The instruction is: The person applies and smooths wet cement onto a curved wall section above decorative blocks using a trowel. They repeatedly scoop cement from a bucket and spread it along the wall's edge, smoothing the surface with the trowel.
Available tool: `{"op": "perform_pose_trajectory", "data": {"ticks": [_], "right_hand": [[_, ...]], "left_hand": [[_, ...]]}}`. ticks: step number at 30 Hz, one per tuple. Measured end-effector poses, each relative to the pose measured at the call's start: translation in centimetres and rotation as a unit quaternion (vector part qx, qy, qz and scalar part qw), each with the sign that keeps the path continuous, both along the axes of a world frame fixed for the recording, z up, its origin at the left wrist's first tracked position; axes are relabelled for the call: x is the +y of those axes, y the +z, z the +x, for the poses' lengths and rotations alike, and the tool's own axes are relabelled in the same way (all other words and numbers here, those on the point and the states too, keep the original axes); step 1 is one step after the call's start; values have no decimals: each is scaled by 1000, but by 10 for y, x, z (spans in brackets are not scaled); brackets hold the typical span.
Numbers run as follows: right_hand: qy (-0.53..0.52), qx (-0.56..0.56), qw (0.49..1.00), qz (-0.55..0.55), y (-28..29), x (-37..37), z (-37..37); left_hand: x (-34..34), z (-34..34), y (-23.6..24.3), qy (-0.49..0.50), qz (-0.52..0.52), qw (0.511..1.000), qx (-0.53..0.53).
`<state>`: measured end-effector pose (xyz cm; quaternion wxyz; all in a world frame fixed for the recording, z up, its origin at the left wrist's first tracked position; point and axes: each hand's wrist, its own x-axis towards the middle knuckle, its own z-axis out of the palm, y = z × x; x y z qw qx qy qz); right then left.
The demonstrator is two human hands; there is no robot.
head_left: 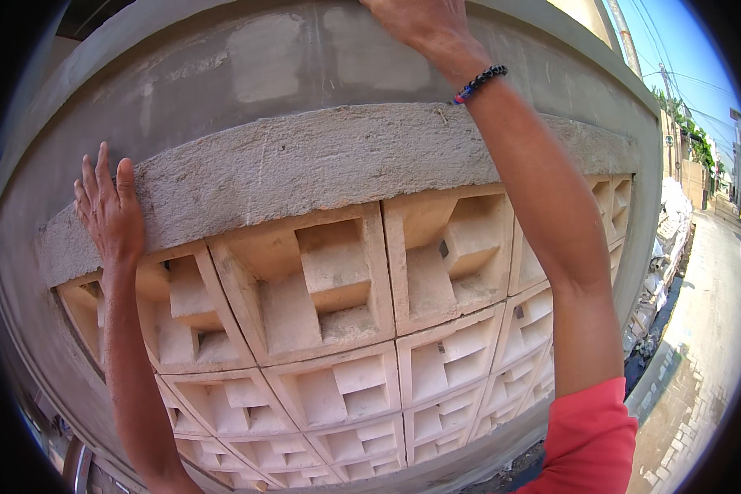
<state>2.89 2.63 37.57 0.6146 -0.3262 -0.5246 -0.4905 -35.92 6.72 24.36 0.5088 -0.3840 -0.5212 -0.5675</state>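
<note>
My left hand (111, 210) lies with its fingers stretched out at the left end of a rough grey cement band (321, 160), and nothing shows in it. Raised at the top edge is my right hand (424, 23), beside the smoother, darker cement wall (193, 103); the picture's edge cuts off its fingers, so what they hold is hidden. A dark beaded bracelet (481, 82) circles that wrist. Below the band sit rows of cream-coloured ventilation blocks (276, 325) with square stepped openings. Lighter damp-looking patches (267, 58) mark the wall above the band.
A raised cement border (644, 198) frames the wall at the right. Beyond it, a heap of pale sacks or rubble (671, 226) lies beside a paved lane (700, 329). Utility poles (624, 37) and overhead wires stand farther off. A metal bar (81, 465) shows at the lower left.
</note>
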Motion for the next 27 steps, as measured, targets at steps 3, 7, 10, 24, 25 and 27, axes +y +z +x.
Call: {"op": "perform_pose_trajectory", "data": {"ticks": [3, 7, 10, 24, 25, 27], "right_hand": [[-13, 10, 999, 30, 4, 4, 19], [-1, 111, 992, 54, 23, 19, 149], [-92, 212, 972, -31, 41, 13, 297], [748, 268, 607, -22, -5, 13, 127], [749, 276, 602, -12, -1, 12, 116], [751, 283, 597, -12, 4, 8, 99]], "left_hand": [[-3, -8, 1, 2, 10, 1000, 2], [-3, -8, 2, 10, -5, 1000, -7], [1, 3, 7, 17, -13, 1000, -8], [-10, 11, 1, -6, -34, 999, -8], [-12, 11, 1, -7, -34, 999, -8], [-12, 12, 0, -7, -33, 999, -1]]}}
